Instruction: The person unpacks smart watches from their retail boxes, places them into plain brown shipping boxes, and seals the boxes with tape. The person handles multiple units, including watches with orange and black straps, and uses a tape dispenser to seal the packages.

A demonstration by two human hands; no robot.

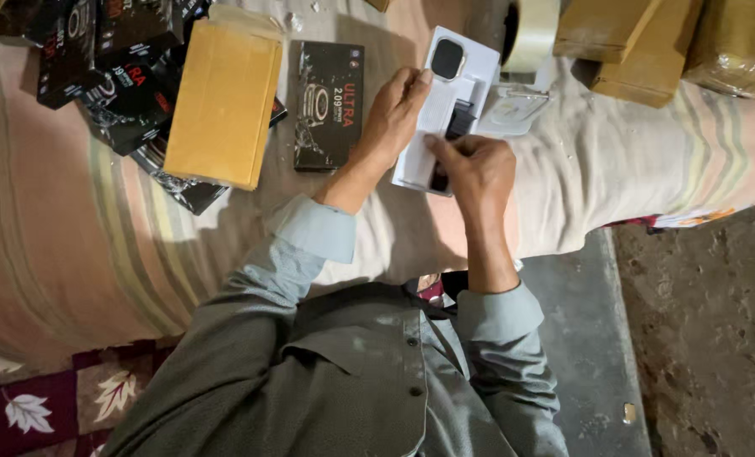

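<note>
A white tray insert (435, 127) lies on the striped cloth and holds a smartwatch with a dark square face (447, 57) and a black strap (458, 120). My left hand (394, 110) grips the tray's left edge, thumb on top. My right hand (479, 169) rests on the tray's near end, with its fingertips pinching or pressing the black strap. A clear plastic piece (513, 108) lies just right of the tray.
A black product box (329, 106) lies left of my left hand. A tan cardboard parcel (223, 101) rests on a pile of black boxes (107, 68). A roll of tape (529, 34) and brown wrapped parcels (648, 46) sit at the far right. Bare floor (699, 338) lies to the right.
</note>
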